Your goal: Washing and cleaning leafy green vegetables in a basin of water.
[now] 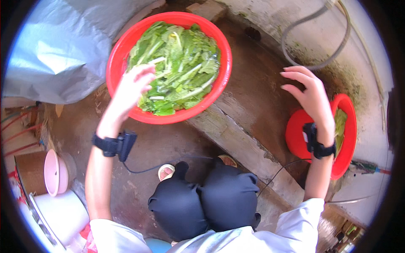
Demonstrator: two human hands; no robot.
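Observation:
A large red plastic basin (221, 91) full of leafy green vegetables (177, 66) in water stands on the floor ahead of me. My left hand (139, 80) is over the basin's left side, at the edge of the leaves, with its fingers partly bent; whether it touches a stalk cannot be told. Out to the right, my right hand (303, 85) is raised in the air with curved fingers apart and nothing in it. Beyond its wrist, a second red basin (345, 164) with some greens (340, 126) inside is partly hidden by my forearm.
A low concrete ledge (240, 136) runs diagonally across the floor. Silver sheeting (63, 57) covers something at upper left. A pink basin (57, 174) and a white container (63, 215) stand at lower left. A grey hose (286, 41) loops by the right wall. Thin cables trail from both wristbands.

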